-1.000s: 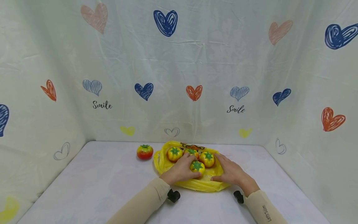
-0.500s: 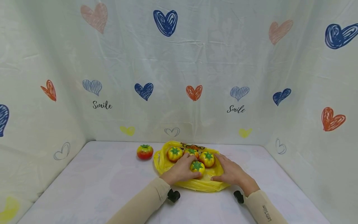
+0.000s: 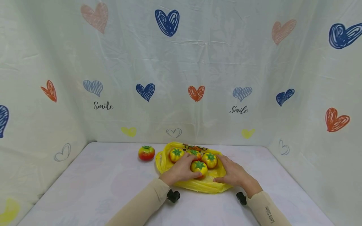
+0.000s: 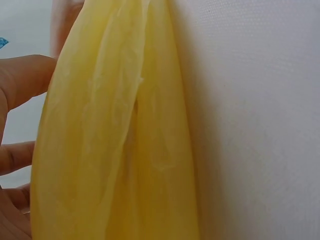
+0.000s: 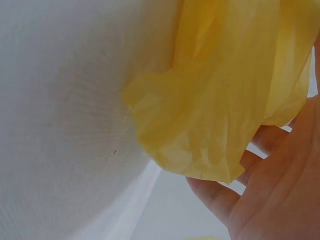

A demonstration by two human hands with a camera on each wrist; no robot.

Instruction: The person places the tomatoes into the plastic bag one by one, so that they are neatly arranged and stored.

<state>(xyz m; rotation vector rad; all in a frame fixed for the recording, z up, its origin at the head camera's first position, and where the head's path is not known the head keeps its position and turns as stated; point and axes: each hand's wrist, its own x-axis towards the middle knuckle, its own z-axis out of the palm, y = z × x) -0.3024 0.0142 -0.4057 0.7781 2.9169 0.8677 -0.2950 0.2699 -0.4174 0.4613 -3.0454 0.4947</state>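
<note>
In the head view, my left hand point(image 3: 181, 168) curls its thumb and fingers round the front tomato point(image 3: 199, 168), a yellow-red one with a green star-shaped top. It sits in the opened yellow plastic bag point(image 3: 207, 187), with a left tomato point(image 3: 176, 154), a partly hidden back tomato point(image 3: 194, 153) and a right tomato point(image 3: 209, 160). My right hand point(image 3: 237, 173) lies spread at the bag's right side, fingertips close to the right tomato; whether they touch it I cannot tell. Both wrist views show mostly bag folds point(image 4: 115, 125) and part of each hand.
Left of the bag, another tomato point(image 3: 146, 153) stands on the white table point(image 3: 113, 185). A white curtain point(image 3: 181, 62) printed with hearts hangs behind and at both sides. Black wrist cameras point(image 3: 173, 196) sit under the sleeves.
My left hand has shifted slightly left and up, and the front tomato has moved a little with it. The right hand and the bag look the same.
</note>
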